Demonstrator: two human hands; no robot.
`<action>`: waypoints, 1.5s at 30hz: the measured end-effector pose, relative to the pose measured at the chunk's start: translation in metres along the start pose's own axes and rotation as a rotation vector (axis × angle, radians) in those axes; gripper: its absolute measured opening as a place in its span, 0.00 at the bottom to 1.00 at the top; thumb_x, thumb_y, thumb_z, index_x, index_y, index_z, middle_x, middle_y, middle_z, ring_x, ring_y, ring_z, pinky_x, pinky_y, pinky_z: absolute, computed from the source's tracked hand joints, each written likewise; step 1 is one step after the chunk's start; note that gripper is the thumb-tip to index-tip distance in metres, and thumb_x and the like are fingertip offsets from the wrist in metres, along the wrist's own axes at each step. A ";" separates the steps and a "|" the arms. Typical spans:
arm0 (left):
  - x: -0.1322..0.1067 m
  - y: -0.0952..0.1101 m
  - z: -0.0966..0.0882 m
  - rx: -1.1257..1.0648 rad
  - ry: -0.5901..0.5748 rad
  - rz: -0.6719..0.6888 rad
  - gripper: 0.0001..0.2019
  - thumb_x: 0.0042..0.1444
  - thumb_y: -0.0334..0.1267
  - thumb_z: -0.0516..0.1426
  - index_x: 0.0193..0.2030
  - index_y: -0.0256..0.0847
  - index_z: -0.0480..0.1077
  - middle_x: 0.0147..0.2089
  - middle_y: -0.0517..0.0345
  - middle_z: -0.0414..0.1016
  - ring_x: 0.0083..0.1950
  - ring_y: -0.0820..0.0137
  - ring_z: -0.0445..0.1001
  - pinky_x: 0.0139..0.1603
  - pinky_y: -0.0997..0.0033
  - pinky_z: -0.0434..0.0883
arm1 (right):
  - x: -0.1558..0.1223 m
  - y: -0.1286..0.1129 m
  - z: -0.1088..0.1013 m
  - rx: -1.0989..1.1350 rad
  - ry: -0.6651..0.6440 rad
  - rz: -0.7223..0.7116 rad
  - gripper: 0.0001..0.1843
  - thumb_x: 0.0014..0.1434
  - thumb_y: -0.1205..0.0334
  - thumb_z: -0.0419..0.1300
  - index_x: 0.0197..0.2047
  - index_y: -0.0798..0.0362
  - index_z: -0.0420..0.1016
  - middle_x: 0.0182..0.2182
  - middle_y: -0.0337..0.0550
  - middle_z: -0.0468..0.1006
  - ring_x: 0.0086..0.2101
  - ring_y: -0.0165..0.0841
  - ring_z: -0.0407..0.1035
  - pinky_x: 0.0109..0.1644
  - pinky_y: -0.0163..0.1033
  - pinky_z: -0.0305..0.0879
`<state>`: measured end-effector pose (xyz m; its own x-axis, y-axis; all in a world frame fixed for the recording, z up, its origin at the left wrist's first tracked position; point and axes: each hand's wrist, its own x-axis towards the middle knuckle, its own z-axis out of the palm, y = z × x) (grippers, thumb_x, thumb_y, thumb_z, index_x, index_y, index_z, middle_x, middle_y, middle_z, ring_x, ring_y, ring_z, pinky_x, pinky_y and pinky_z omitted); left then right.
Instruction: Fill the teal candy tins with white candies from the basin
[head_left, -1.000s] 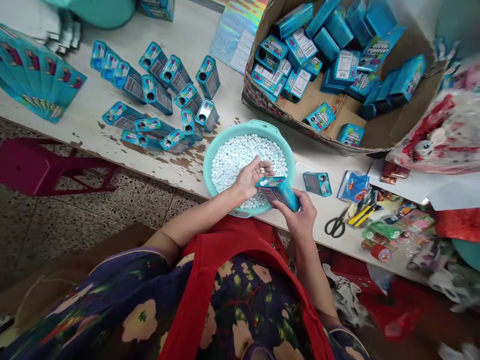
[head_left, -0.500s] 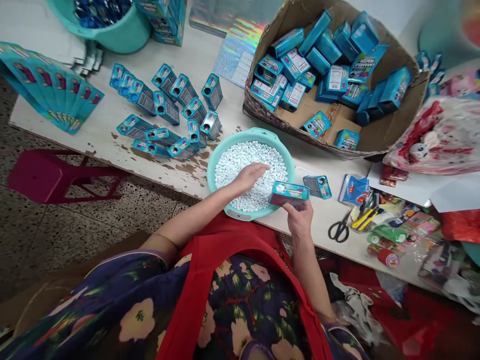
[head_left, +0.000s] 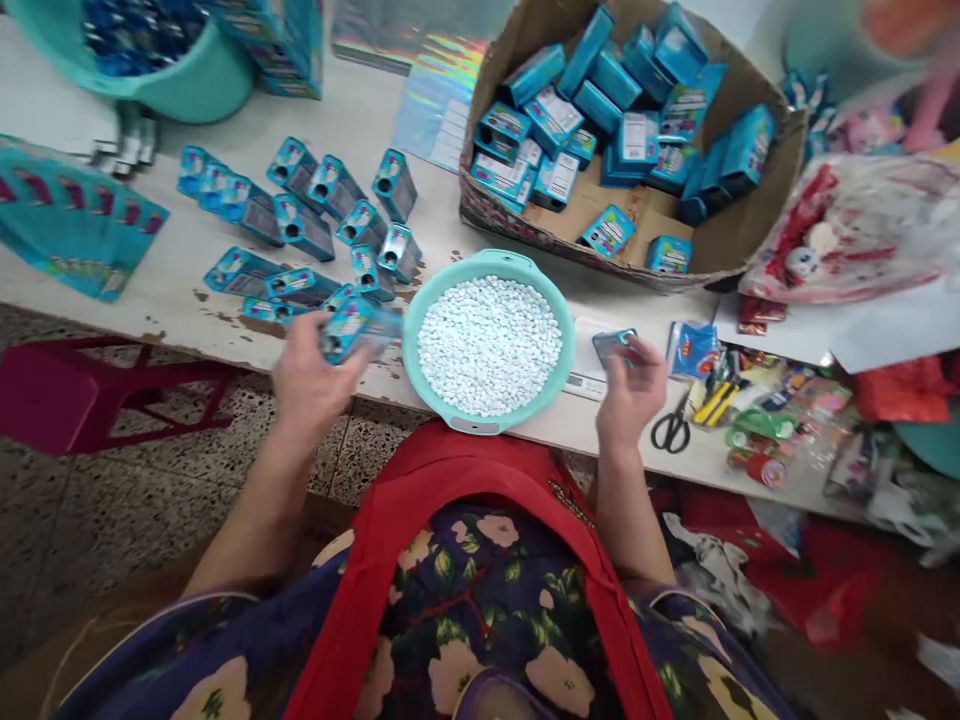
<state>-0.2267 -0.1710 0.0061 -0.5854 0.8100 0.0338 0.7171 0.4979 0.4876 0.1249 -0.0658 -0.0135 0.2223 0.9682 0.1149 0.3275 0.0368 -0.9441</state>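
My left hand (head_left: 311,375) grips a blue candy box (head_left: 349,328), blurred by motion, beside a group of similar boxes (head_left: 304,228) standing with round holes in their tops. At the right, my right hand (head_left: 634,385) has its thumb and fingers around the right end of another blue box (head_left: 609,346). This one is over a flat white scale (head_left: 585,386), and the fingers partly hide it. Between the hands sits a turquoise basin (head_left: 414,345), full of small white candies (head_left: 487,345).
A cardboard carton (head_left: 480,205) of blue boxes stands behind the basin. Scissors (head_left: 671,430) and yellow cutters (head_left: 720,400) lie at the right. Back left are a turquoise tub (head_left: 187,95) and fanned blue packaging (head_left: 71,225). A magenta stool (head_left: 82,390) stands below the table.
My left hand has left the candies and moved left, now holding the box that my right hand held. My right hand has moved right to the box by the scale. The view has shifted.
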 end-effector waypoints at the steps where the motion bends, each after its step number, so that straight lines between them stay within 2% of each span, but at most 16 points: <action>1: 0.005 -0.021 0.007 0.051 -0.026 -0.069 0.29 0.48 0.46 0.65 0.55 0.40 0.64 0.51 0.48 0.73 0.53 0.52 0.74 0.52 0.48 0.70 | 0.009 0.008 -0.017 -0.064 0.147 0.003 0.22 0.58 0.48 0.62 0.51 0.50 0.68 0.48 0.46 0.72 0.46 0.35 0.70 0.56 0.49 0.67; 3: 0.013 -0.056 0.030 0.064 -0.046 -0.182 0.27 0.49 0.45 0.63 0.54 0.37 0.64 0.53 0.46 0.71 0.60 0.46 0.69 0.56 0.41 0.65 | 0.024 0.027 -0.047 -0.174 0.323 0.023 0.21 0.59 0.46 0.59 0.48 0.53 0.69 0.44 0.46 0.72 0.44 0.35 0.70 0.54 0.48 0.68; 6: 0.015 -0.087 0.068 -0.046 -0.037 -0.205 0.23 0.54 0.43 0.58 0.54 0.33 0.61 0.57 0.46 0.66 0.68 0.47 0.60 0.60 0.41 0.59 | 0.033 0.058 -0.071 -0.270 0.351 0.070 0.24 0.59 0.42 0.55 0.47 0.54 0.69 0.44 0.48 0.73 0.46 0.36 0.69 0.54 0.48 0.67; 9: 0.007 -0.094 0.084 -0.007 0.018 -0.227 0.28 0.53 0.36 0.59 0.59 0.28 0.57 0.61 0.40 0.62 0.67 0.51 0.60 0.63 0.47 0.59 | 0.028 0.082 -0.072 -0.274 0.269 0.129 0.27 0.58 0.41 0.54 0.50 0.54 0.67 0.50 0.51 0.72 0.50 0.38 0.68 0.56 0.50 0.65; 12: -0.001 -0.085 0.080 0.146 0.094 -0.153 0.36 0.53 0.37 0.62 0.65 0.25 0.54 0.64 0.35 0.59 0.67 0.51 0.58 0.66 0.48 0.58 | 0.023 0.097 -0.062 -0.257 0.175 0.200 0.32 0.51 0.43 0.62 0.55 0.52 0.64 0.55 0.51 0.70 0.54 0.39 0.66 0.59 0.51 0.63; 15: -0.001 -0.057 0.081 0.165 0.132 0.068 0.25 0.60 0.42 0.57 0.62 0.32 0.61 0.60 0.41 0.66 0.63 0.54 0.62 0.66 0.47 0.58 | 0.025 0.107 -0.051 -0.252 0.138 0.218 0.39 0.43 0.47 0.69 0.56 0.52 0.64 0.55 0.50 0.70 0.55 0.41 0.66 0.60 0.51 0.61; 20: 0.003 0.022 0.116 -0.038 -0.295 0.428 0.14 0.62 0.43 0.53 0.48 0.40 0.73 0.49 0.45 0.75 0.52 0.55 0.71 0.57 0.50 0.67 | 0.037 0.108 -0.047 -0.211 0.177 0.224 0.32 0.40 0.48 0.70 0.46 0.56 0.72 0.41 0.43 0.75 0.43 0.38 0.71 0.53 0.49 0.67; 25: -0.007 0.112 0.112 -0.321 -0.355 0.594 0.24 0.61 0.45 0.56 0.63 0.41 0.63 0.61 0.45 0.68 0.64 0.58 0.65 0.64 0.52 0.64 | 0.033 0.052 -0.045 -0.141 0.127 0.014 0.27 0.40 0.52 0.74 0.43 0.53 0.75 0.36 0.39 0.75 0.39 0.38 0.72 0.50 0.49 0.69; 27: -0.006 0.139 0.098 -0.372 -0.445 0.754 0.27 0.58 0.46 0.59 0.64 0.44 0.62 0.65 0.46 0.65 0.68 0.56 0.60 0.66 0.51 0.62 | 0.025 0.022 -0.032 -0.107 -0.029 -0.153 0.26 0.40 0.55 0.75 0.43 0.50 0.77 0.38 0.41 0.76 0.41 0.40 0.72 0.51 0.50 0.69; 29: -0.003 0.150 0.081 -0.398 -0.506 0.804 0.24 0.59 0.44 0.58 0.62 0.45 0.62 0.62 0.47 0.68 0.65 0.57 0.65 0.64 0.53 0.65 | 0.015 -0.007 -0.010 -0.022 -0.288 -0.240 0.25 0.42 0.55 0.75 0.45 0.48 0.77 0.40 0.43 0.77 0.43 0.41 0.72 0.53 0.51 0.69; 32: -0.003 0.120 0.049 -0.432 -0.400 0.630 0.20 0.60 0.46 0.58 0.56 0.41 0.66 0.54 0.47 0.74 0.56 0.61 0.73 0.58 0.59 0.70 | 0.007 -0.037 0.035 0.251 -0.558 -0.204 0.30 0.49 0.48 0.70 0.54 0.44 0.71 0.50 0.47 0.75 0.50 0.43 0.72 0.56 0.53 0.69; 35: -0.028 0.045 0.021 -0.405 -0.163 0.187 0.22 0.54 0.50 0.63 0.51 0.43 0.67 0.48 0.52 0.76 0.49 0.64 0.75 0.53 0.62 0.72 | 0.027 -0.045 0.093 0.388 -0.662 -0.072 0.35 0.56 0.45 0.63 0.64 0.40 0.59 0.62 0.48 0.64 0.56 0.42 0.69 0.59 0.54 0.67; 37: -0.053 -0.012 0.020 -0.371 -0.084 -0.170 0.22 0.52 0.49 0.64 0.51 0.45 0.66 0.42 0.58 0.76 0.42 0.67 0.76 0.47 0.65 0.73 | 0.057 -0.038 0.140 0.275 -0.748 -0.028 0.42 0.50 0.49 0.69 0.65 0.42 0.58 0.62 0.50 0.64 0.54 0.42 0.70 0.59 0.55 0.67; 39: -0.073 -0.061 0.037 -0.346 0.003 -0.378 0.19 0.51 0.46 0.64 0.48 0.45 0.66 0.40 0.59 0.74 0.43 0.65 0.75 0.48 0.63 0.74 | 0.091 -0.026 0.194 0.086 -0.900 0.004 0.51 0.37 0.52 0.76 0.63 0.49 0.63 0.58 0.56 0.69 0.50 0.46 0.72 0.55 0.57 0.70; 41: -0.081 -0.095 0.068 -0.339 0.145 -0.422 0.17 0.47 0.42 0.66 0.42 0.42 0.67 0.47 0.52 0.72 0.52 0.61 0.74 0.55 0.59 0.71 | 0.119 -0.013 0.248 -0.123 -1.012 0.019 0.55 0.24 0.57 0.79 0.58 0.55 0.68 0.54 0.59 0.72 0.45 0.48 0.73 0.50 0.61 0.71; 45: -0.061 -0.120 0.135 -0.409 0.329 -0.455 0.21 0.49 0.46 0.65 0.47 0.41 0.67 0.62 0.39 0.63 0.67 0.53 0.63 0.67 0.52 0.62 | 0.127 0.015 0.326 -0.137 -1.325 0.065 0.59 0.11 0.65 0.79 0.54 0.54 0.71 0.44 0.49 0.77 0.38 0.42 0.73 0.48 0.61 0.71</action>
<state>-0.2260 -0.2385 -0.1721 -0.9246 0.3803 -0.0207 0.2111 0.5568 0.8034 -0.1414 0.1380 -0.1136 -0.7882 0.4782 -0.3874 0.4565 0.0321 -0.8892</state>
